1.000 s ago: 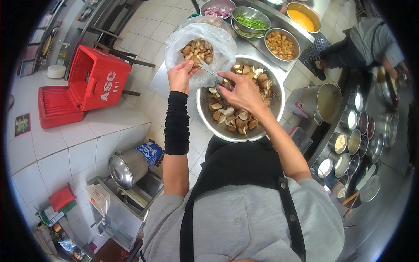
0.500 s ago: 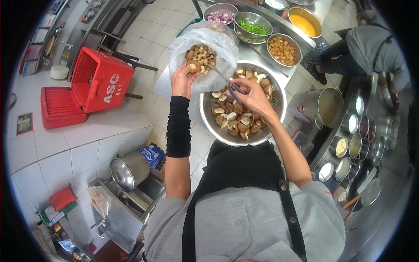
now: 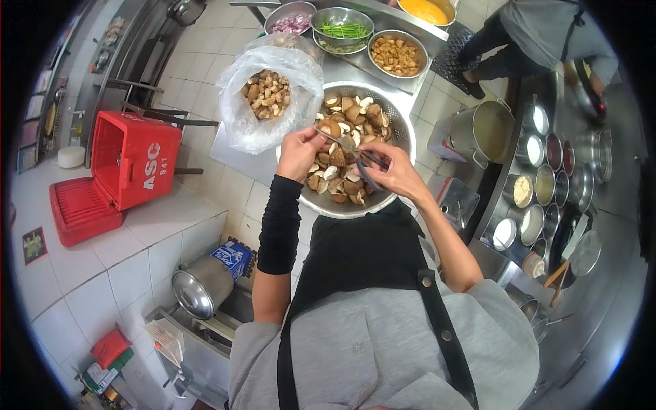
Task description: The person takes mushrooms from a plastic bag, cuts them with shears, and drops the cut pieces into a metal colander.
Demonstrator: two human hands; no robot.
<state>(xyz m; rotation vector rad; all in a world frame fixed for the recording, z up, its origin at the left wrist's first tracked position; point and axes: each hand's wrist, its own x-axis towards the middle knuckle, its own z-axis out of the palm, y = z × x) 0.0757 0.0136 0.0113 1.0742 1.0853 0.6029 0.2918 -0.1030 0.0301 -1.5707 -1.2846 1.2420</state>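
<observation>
Over the left part of a metal colander [image 3: 408,143] full of cut mushrooms [image 3: 338,179], my left hand [image 3: 301,153] pinches a brown mushroom [image 3: 330,128]. My right hand [image 3: 396,171] grips dark-handled scissors [image 3: 370,172], whose blades reach left to that mushroom. Mushroom pieces lie below both hands. A clear plastic bag [image 3: 236,123] stands open to the upper left of the colander, with small mushroom pieces [image 3: 265,94] inside it.
Bowls of chopped onion [image 3: 290,24], green pieces [image 3: 343,30] and brown cubes [image 3: 396,56] stand behind the colander. At the left is a red box [image 3: 140,160]. A large pot [image 3: 484,131] and a co-worker [image 3: 547,34] are at the right.
Both hands have moved from the bag to over the colander, with the mushroom in my left hand and the scissors in my right. The whole view has shifted.
</observation>
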